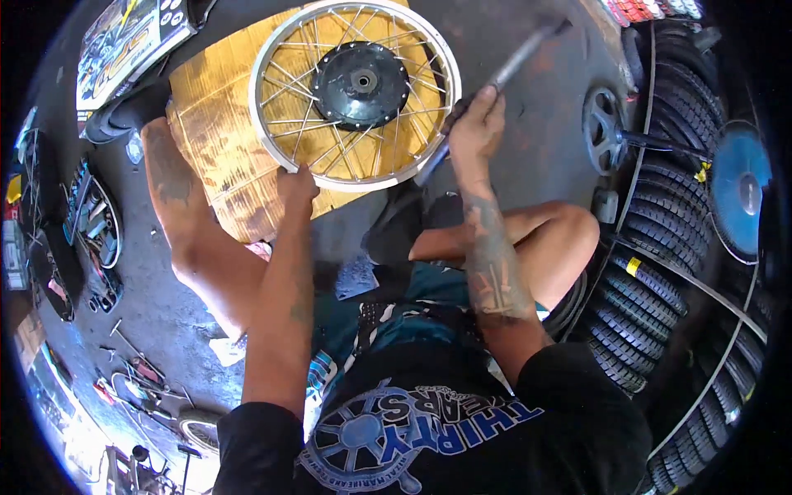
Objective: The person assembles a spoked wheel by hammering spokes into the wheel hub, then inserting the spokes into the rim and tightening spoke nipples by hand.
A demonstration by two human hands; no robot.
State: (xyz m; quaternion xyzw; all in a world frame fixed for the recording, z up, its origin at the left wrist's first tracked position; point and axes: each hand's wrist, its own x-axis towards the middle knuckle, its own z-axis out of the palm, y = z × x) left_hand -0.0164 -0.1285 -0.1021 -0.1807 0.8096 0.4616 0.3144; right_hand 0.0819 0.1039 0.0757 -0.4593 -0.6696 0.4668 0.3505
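A spoked wheel rim [255, 91] without a tyre lies flat before me, its black hub [360, 87] facing up. The wheel rests on a sheet of stained yellow cardboard [206, 124]. My left hand [299, 186] grips the near edge of the rim, fingers curled over it. In my right hand [478, 124] is a long grey metal bar [528, 54], held by its middle at the right side of the rim. The bar slants up and to the right; its far end is smeared by motion. Whether the bar touches the rim, I cannot tell.
My bent legs frame the cardboard. Rows of black tyres [676, 202] stand on a rack along the right, with a blue fan [747, 190] and a grey handwheel [602, 132]. On the left are a tool tray [99, 219] and a printed box [128, 49].
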